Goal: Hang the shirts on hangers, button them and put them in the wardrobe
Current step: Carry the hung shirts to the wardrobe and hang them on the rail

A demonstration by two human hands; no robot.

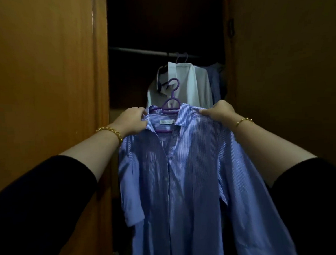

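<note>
Shirt point(184, 174), striped blue, on hanger point(170, 105), is held up before wardrobe point(102, 72) opening. Left hand point(131, 121) pinches one shoulder, fingers curled on cloth; hanger hook stands free between; right hand point(218, 112) pinches other shoulder. Spread hold probably levels hook for rail point(141, 51) above, near white shirt point(196, 84).
</note>
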